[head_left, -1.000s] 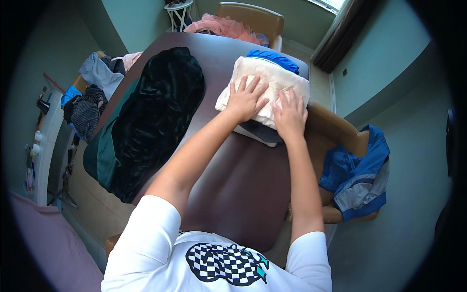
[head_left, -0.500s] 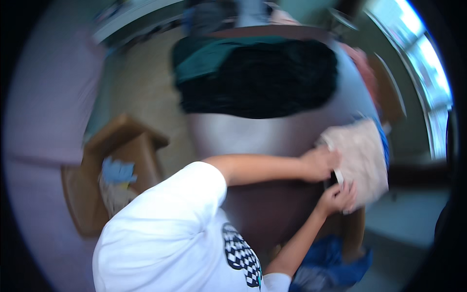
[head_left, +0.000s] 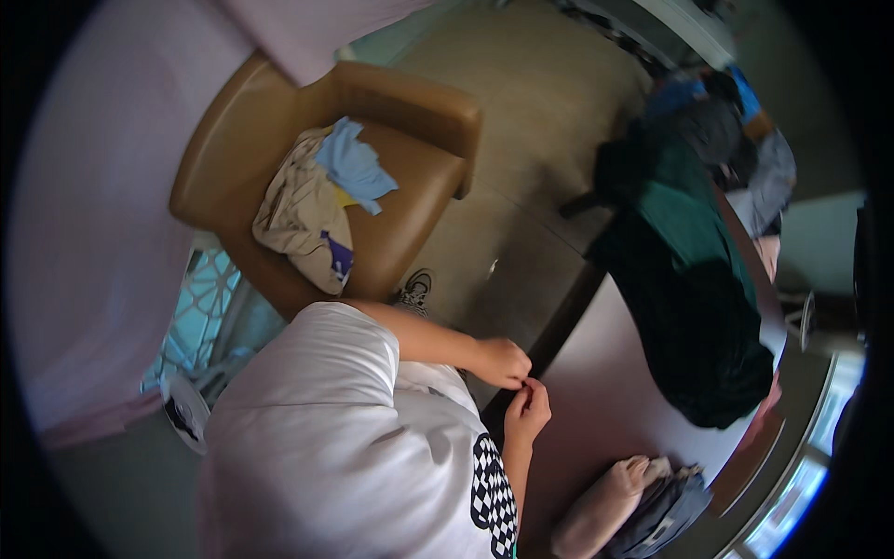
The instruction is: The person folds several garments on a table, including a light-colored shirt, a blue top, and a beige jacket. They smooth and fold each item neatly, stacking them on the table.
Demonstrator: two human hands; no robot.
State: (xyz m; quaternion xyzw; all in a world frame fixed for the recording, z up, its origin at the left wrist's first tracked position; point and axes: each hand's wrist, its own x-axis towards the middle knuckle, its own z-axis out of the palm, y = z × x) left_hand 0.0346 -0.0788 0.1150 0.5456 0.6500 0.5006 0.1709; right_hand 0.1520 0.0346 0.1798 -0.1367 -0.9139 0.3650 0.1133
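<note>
My left hand [head_left: 503, 363] and my right hand [head_left: 528, 411] meet in front of my body, beside the near edge of the table [head_left: 589, 373]. The fingers of both are closed and their tips touch. Whatever they pinch, if anything, is too small or hidden to make out. Nearest on the tabletop lies a rolled or folded pale pink-beige cloth [head_left: 601, 512], apart from my hands. Against it rests a dark grey-blue garment [head_left: 665, 515]. Farther along the table, a black garment [head_left: 694, 340] and a dark green one [head_left: 694, 219] are spread out.
A brown armchair [head_left: 419, 172] stands at the left, holding a beige garment [head_left: 300, 210] and a light blue cloth [head_left: 357, 166]. More clothes [head_left: 712, 135] are heaped beyond the table. Pink fabric [head_left: 112, 224] hangs at far left, with a white fan [head_left: 186, 410] below it.
The view has swung left toward the armchair. Both hands have let go of the beige cloth, now lying on the table, and have come together close to my body.
</note>
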